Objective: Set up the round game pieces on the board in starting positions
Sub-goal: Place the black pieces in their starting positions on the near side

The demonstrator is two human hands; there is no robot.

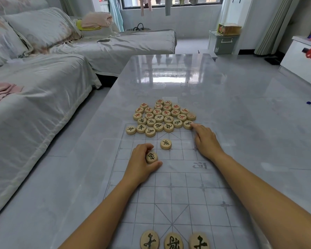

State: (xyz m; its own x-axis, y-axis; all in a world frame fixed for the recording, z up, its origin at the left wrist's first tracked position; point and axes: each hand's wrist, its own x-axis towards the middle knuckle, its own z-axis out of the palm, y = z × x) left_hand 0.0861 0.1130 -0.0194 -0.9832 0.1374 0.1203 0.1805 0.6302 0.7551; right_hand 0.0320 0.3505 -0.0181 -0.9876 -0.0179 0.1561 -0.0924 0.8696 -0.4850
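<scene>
A thin translucent game board (178,198) with a printed grid lies on the grey table. Many round wooden pieces with red or black characters sit bunched in a pile (162,116) at the board's far end. My left hand (142,163) grips one black-marked piece (151,157) between fingers and thumb, just above the board's middle. One loose black piece (166,144) lies on the grid to its right. My right hand (206,139) reaches forward, and its fingertip touches a black piece (188,124) at the pile's right edge. Three black pieces (173,241) stand in a row at the near edge.
The glossy grey table (241,114) stretches far ahead and to the right. A covered sofa (34,97) runs along the left side. A small blue object (308,102) lies on the floor at the right. A white cabinet (302,58) stands further right.
</scene>
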